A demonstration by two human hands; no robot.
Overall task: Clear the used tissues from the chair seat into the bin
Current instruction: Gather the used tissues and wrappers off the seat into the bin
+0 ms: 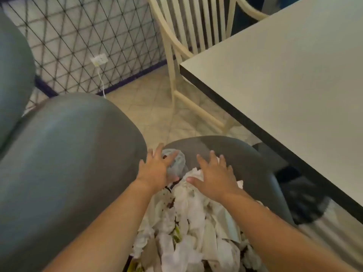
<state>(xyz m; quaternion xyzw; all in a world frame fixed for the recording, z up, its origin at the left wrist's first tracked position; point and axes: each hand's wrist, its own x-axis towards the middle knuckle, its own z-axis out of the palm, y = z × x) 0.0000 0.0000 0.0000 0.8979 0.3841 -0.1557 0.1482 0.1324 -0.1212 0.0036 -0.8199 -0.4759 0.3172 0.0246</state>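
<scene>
A heap of crumpled white tissues (188,222), some with dark stains, fills the bottom middle of the head view. My left hand (157,167) lies with spread fingers on a greyish translucent wad (177,165) at the far end of the heap. My right hand (214,175) rests flat with straight fingers on the white tissues beside it. The large grey chair seat (64,154) is to the left, and its visible surface carries no tissues. Behind the hands curves a dark grey rounded surface (231,152); I cannot tell whether it is the bin's lid or rim.
A white table (284,79) with a black edge stands close on the right. A cream wooden chair (186,36) stands behind it on the tiled floor (149,107). A wire mesh panel (82,40) and a wall socket with a cord (99,59) are at the back left.
</scene>
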